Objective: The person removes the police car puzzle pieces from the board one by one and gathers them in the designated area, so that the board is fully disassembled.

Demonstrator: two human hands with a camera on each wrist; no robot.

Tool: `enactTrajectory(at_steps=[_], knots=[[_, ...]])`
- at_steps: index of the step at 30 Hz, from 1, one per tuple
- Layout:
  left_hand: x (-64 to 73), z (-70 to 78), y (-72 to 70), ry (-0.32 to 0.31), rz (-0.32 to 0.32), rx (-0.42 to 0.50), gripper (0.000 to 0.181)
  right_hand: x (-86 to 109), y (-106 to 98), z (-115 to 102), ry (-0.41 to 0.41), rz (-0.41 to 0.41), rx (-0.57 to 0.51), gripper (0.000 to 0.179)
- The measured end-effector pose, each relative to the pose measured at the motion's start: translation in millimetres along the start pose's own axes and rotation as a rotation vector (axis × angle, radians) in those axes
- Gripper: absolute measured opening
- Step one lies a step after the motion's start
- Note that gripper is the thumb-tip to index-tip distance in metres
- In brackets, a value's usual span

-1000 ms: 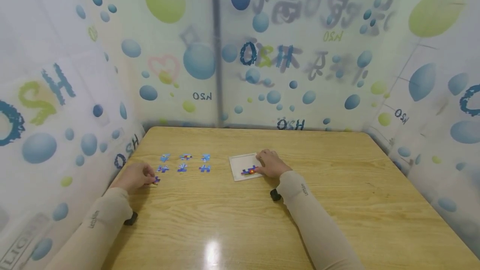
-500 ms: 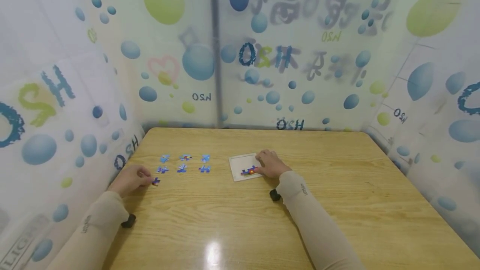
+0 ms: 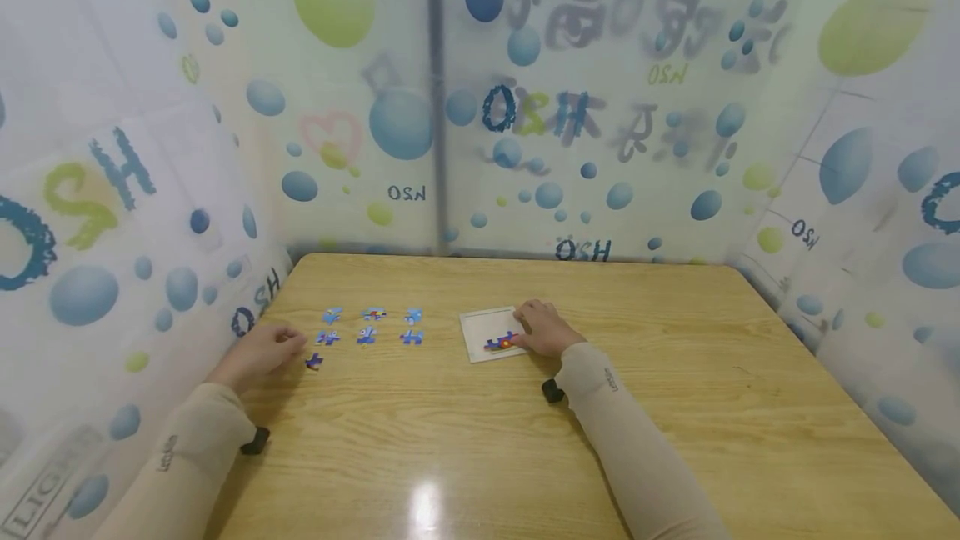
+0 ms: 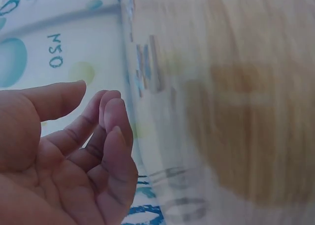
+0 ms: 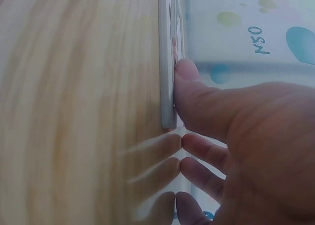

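In the head view my left hand [image 3: 260, 354] is just left of a dark purple puzzle piece [image 3: 314, 362] on the table, holding nothing. Its fingers bend loosely, the thumb apart from them in the left wrist view. Two rows of mostly blue puzzle pieces [image 3: 367, 335] lie beyond that piece. My right hand [image 3: 549, 329] rests over the right side of a white puzzle tray [image 3: 481, 324], covering that edge. Its thumb [image 5: 189, 71] presses on the tray, while other fingertips touch the tabletop beside it. Blue and red puzzle pieces [image 3: 500, 342] sit inside the tray next to the thumb.
The wooden table [image 3: 420, 432] reaches back to a curtain [image 3: 360, 215] printed with bubbles and letters, which also hangs at both sides. The left arm lies close to the left curtain. A light reflection shows on the near tabletop.
My left hand has let go of the dark purple piece and drawn back a little to the left, leaving it on the table. The right hand stays on the tray.
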State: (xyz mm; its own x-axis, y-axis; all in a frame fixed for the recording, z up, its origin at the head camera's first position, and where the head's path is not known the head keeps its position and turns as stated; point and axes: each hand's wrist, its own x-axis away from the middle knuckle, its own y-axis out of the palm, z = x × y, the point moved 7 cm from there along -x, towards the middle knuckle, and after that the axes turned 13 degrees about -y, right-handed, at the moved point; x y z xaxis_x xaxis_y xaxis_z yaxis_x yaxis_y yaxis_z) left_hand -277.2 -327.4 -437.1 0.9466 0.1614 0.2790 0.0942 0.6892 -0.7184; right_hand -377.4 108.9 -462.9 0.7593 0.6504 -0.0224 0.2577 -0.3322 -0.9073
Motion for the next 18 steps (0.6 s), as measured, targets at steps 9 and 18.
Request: enactTrajectory(at_steps=[9,18], knots=[[8.7,27.2,14.7,0.029,-0.085,0.091,0.041,1.2,-1,0,-0.013,-0.011,0.01,0.055],[0.7,46.8,39.2,0.053,-0.202,0.195,0.045,0.7,-1,0,-0.008,0.001,0.013,0.055]])
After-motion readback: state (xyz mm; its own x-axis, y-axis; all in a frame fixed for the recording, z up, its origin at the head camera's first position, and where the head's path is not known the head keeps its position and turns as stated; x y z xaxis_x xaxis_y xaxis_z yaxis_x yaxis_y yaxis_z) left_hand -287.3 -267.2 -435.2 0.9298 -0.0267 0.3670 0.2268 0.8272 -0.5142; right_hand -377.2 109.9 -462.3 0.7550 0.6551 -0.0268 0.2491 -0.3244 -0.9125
